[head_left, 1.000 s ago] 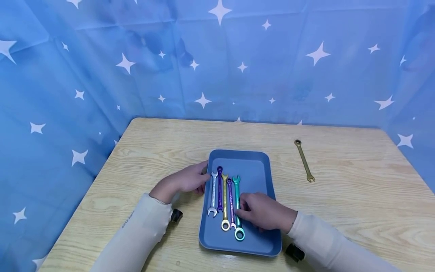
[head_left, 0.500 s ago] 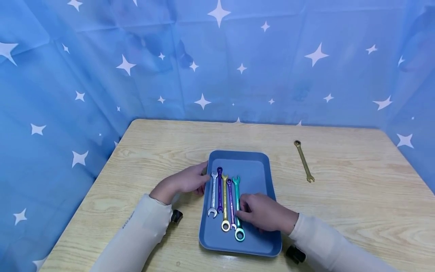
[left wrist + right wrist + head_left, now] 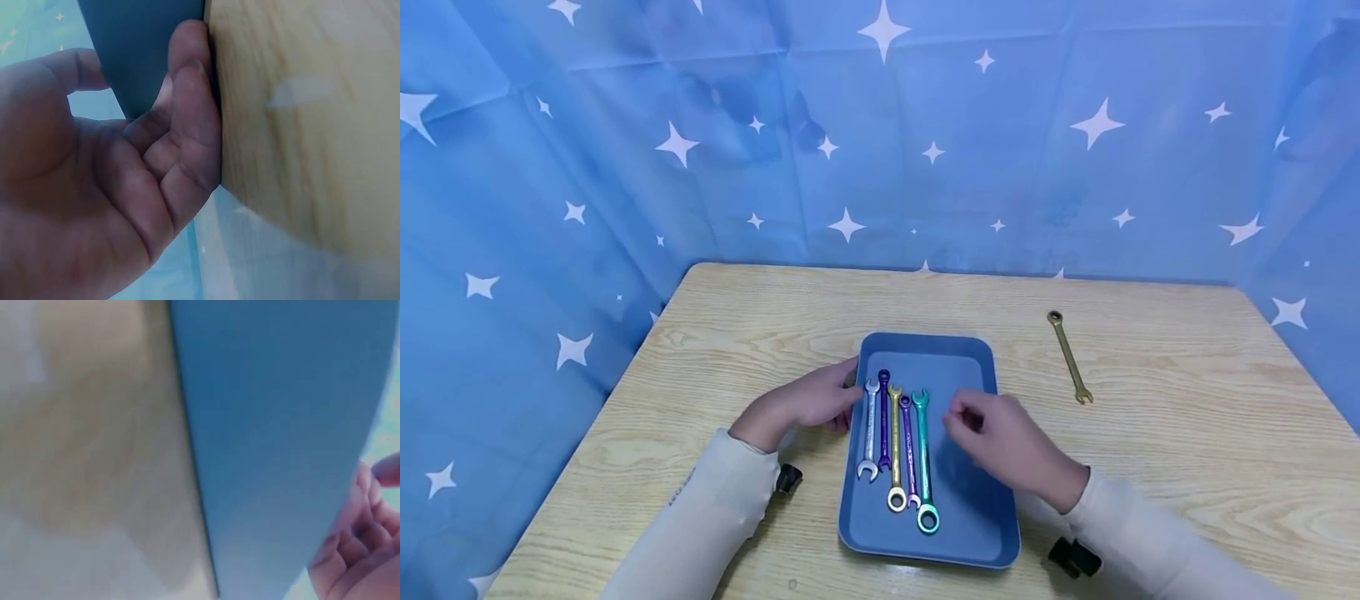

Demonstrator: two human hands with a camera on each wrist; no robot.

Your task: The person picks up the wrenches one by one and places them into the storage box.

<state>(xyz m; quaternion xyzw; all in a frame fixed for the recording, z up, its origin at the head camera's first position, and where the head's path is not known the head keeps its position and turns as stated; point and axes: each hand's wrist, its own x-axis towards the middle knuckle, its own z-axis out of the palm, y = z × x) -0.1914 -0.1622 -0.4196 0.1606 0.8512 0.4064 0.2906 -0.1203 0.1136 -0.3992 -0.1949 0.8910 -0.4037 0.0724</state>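
My left hand [image 3: 820,398] grips the left rim of a blue tray [image 3: 958,354], its thumb over the edge. In the left wrist view, the fingers [image 3: 194,125] curl against the tray's outer wall. Inside the tray, side by side, lie a silver wrench [image 3: 870,429], a dark purple wrench [image 3: 884,421], a gold wrench [image 3: 896,446], a lighter purple wrench [image 3: 911,450] and a green wrench [image 3: 924,458]. My right hand [image 3: 1003,437] hovers over the tray's right half, right of the green wrench, with loosely curled fingers and nothing in them. Its fingers are partly hidden by the tray wall in the right wrist view.
A bronze-coloured wrench [image 3: 1070,358] lies alone on the wooden table [image 3: 1187,417], right of and beyond the tray. Behind the table and at its sides hangs a blue curtain [image 3: 1000,125] with white stars.
My right hand has let go of the green wrench and moved up and to the right. The wrenches and my left hand stay in place.
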